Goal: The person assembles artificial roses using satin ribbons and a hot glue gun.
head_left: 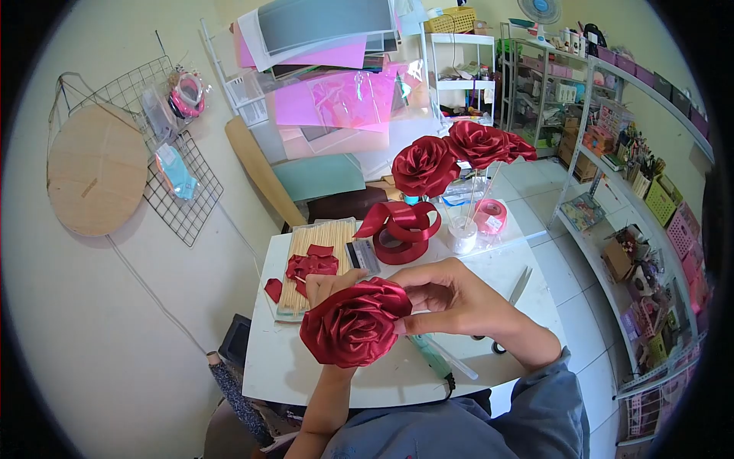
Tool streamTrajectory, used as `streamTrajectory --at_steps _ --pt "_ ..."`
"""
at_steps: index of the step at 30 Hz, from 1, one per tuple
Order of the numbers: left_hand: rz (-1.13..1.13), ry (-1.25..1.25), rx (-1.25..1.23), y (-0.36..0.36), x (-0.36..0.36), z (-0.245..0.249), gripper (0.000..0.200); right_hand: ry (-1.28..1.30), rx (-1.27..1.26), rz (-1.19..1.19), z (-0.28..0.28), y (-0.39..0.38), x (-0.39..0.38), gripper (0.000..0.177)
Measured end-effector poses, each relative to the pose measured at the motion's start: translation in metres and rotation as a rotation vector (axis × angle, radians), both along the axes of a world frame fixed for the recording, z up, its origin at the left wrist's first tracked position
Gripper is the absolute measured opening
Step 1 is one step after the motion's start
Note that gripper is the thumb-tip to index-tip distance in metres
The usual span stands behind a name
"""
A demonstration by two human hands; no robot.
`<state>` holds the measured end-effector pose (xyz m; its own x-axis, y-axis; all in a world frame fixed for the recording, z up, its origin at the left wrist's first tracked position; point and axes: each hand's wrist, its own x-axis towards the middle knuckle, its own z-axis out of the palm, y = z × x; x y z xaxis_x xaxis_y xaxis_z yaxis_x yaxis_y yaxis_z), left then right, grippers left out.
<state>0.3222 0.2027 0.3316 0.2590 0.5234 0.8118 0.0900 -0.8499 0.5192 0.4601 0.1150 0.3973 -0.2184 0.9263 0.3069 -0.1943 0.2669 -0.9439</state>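
Note:
A dark red satin ribbon rose (356, 324) faces up in front of me. My left hand (334, 283) holds it from behind, its fingers closed and mostly hidden by the petals. At the rose's right edge, the thumb and fingers of my right hand (447, 298) pinch an outer petal. Beneath the hands lie a green glue gun (430, 355) and a clear glue stick (456, 358). Scissors (522, 284) rest partly under my right forearm. Cut red ribbon petals (312, 265) sit on a bundle of bamboo sticks (330, 232) beyond my left hand.
A loosely unwound red ribbon roll (403, 249) stands on the white table (267, 367). Behind it, a white cup (462, 237) bears several stemmed roses (425, 167) beside pink tape (491, 217). Metal shelves (604, 206) line the right; a wire grid (180, 206) hangs on the left wall.

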Motion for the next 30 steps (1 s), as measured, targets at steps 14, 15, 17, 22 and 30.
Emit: streamTrajectory --at_steps 14,15,17,22,30 --pt "-0.397 -0.106 -0.346 0.006 -0.009 -0.038 0.044 0.113 -0.183 0.079 -0.004 0.013 0.012 0.053" --pt "-0.420 -0.119 -0.328 0.004 -0.008 -0.035 0.044 0.096 -0.177 0.075 -0.005 0.013 0.013 0.053" --pt "-0.379 -0.071 -0.313 0.005 -0.011 -0.040 0.044 0.078 -0.170 0.071 -0.004 0.013 0.012 0.053" --pt "-0.298 0.044 -0.257 0.005 -0.010 -0.038 0.045 0.118 -0.161 0.069 -0.005 0.012 0.010 0.051" --pt "-0.265 -0.039 -0.243 -0.002 0.000 -0.018 0.043 0.081 -0.143 0.074 -0.003 0.010 0.010 0.047"
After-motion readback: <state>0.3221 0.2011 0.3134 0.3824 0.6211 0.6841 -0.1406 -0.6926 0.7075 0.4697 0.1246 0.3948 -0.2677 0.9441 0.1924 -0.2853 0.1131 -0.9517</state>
